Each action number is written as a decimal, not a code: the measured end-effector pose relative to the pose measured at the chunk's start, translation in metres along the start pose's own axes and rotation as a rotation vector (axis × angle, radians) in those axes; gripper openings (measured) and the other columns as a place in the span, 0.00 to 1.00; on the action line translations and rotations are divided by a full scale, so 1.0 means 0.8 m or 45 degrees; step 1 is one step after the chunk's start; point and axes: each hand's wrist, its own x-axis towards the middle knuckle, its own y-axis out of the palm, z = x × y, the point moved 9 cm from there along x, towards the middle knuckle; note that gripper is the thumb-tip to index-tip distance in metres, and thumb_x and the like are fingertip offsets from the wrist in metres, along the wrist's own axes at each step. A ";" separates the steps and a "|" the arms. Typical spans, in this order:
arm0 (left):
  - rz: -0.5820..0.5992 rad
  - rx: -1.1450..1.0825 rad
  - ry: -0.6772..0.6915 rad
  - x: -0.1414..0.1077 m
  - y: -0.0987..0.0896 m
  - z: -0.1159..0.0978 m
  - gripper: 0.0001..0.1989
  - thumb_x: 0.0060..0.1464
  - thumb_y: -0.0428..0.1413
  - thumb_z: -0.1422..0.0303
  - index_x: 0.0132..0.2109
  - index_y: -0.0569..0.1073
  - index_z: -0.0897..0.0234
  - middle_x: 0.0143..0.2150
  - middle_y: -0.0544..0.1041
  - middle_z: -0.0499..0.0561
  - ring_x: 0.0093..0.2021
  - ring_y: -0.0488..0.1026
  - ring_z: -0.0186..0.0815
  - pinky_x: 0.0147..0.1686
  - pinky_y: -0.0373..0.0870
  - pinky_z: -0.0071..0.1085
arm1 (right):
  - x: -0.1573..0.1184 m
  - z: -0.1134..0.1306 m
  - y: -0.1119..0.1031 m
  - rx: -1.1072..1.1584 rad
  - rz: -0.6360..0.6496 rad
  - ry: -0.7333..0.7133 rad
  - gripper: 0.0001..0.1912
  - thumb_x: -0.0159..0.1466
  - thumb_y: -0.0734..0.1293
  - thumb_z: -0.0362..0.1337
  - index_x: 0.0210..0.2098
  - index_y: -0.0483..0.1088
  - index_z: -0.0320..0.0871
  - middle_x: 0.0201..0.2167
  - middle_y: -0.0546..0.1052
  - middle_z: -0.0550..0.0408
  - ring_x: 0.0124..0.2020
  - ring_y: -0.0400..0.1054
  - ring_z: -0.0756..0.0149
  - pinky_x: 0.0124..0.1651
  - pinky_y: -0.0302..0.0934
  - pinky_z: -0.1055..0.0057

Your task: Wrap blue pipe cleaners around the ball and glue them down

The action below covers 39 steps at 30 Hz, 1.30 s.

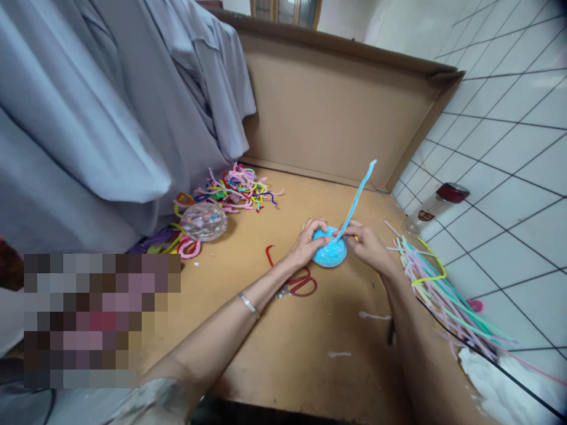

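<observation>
The dome is between the hands. The left hand grips it from ten o'clock, thumb on it. The right hand is at two o'clock, by the low end of a blue stem; I can't tell if it pinches. The stem points to one o'clock. Scissors lie at seven o'clock.

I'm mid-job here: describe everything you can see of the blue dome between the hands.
The blue dome is light blue and rounded, ringed with fuzzy-looking strands like coiled pipe cleaner. A loose blue stem slants up and right from near its top, its tip slightly bent. The left hand holds its left and upper side; the right hand's fingers meet at the stem's base. Its underside is hidden.
</observation>
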 end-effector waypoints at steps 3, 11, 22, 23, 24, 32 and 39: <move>-0.025 0.197 0.038 0.000 -0.005 -0.007 0.07 0.48 0.54 0.66 0.36 0.68 0.61 0.45 0.68 0.51 0.53 0.63 0.42 0.59 0.57 0.41 | 0.000 0.003 -0.003 -0.037 -0.016 -0.005 0.19 0.59 0.58 0.26 0.35 0.80 0.43 0.31 0.73 0.52 0.34 0.69 0.65 0.39 0.61 0.70; 0.024 0.121 0.077 0.003 -0.003 -0.007 0.06 0.50 0.55 0.66 0.36 0.70 0.62 0.41 0.69 0.50 0.50 0.66 0.40 0.55 0.61 0.38 | 0.000 -0.005 -0.001 -0.005 0.013 0.014 0.18 0.59 0.59 0.28 0.35 0.80 0.44 0.31 0.74 0.51 0.35 0.70 0.64 0.39 0.63 0.69; 0.007 0.055 0.133 -0.008 -0.004 -0.017 0.13 0.57 0.53 0.58 0.40 0.73 0.63 0.48 0.72 0.56 0.53 0.68 0.41 0.56 0.63 0.39 | 0.000 -0.008 0.001 0.033 0.018 0.009 0.19 0.58 0.58 0.26 0.34 0.81 0.44 0.31 0.74 0.51 0.34 0.68 0.66 0.40 0.63 0.70; 0.007 0.074 0.143 -0.009 -0.003 -0.018 0.14 0.57 0.52 0.57 0.40 0.74 0.63 0.49 0.72 0.56 0.53 0.68 0.41 0.57 0.63 0.39 | -0.001 -0.007 0.001 0.031 0.020 0.006 0.19 0.58 0.58 0.26 0.34 0.81 0.44 0.31 0.73 0.52 0.34 0.68 0.66 0.40 0.63 0.70; 0.008 0.094 0.158 -0.010 -0.003 -0.019 0.15 0.58 0.51 0.56 0.41 0.74 0.63 0.49 0.72 0.56 0.53 0.68 0.41 0.57 0.62 0.40 | -0.001 -0.007 0.001 0.029 0.023 0.000 0.19 0.58 0.58 0.26 0.33 0.81 0.45 0.30 0.73 0.52 0.33 0.68 0.66 0.39 0.63 0.70; 0.111 0.244 0.257 -0.020 0.009 -0.021 0.25 0.49 0.62 0.56 0.52 0.71 0.60 0.59 0.68 0.58 0.60 0.64 0.46 0.61 0.60 0.44 | 0.000 -0.007 -0.002 0.011 0.009 0.001 0.19 0.56 0.59 0.25 0.34 0.81 0.45 0.33 0.74 0.51 0.37 0.69 0.64 0.43 0.64 0.68; 0.072 0.194 0.260 -0.019 0.008 -0.020 0.30 0.40 0.68 0.61 0.52 0.70 0.62 0.58 0.70 0.60 0.59 0.67 0.46 0.60 0.61 0.45 | -0.002 -0.008 -0.002 -0.021 -0.015 0.038 0.19 0.56 0.59 0.26 0.34 0.81 0.44 0.33 0.74 0.50 0.36 0.68 0.64 0.42 0.64 0.67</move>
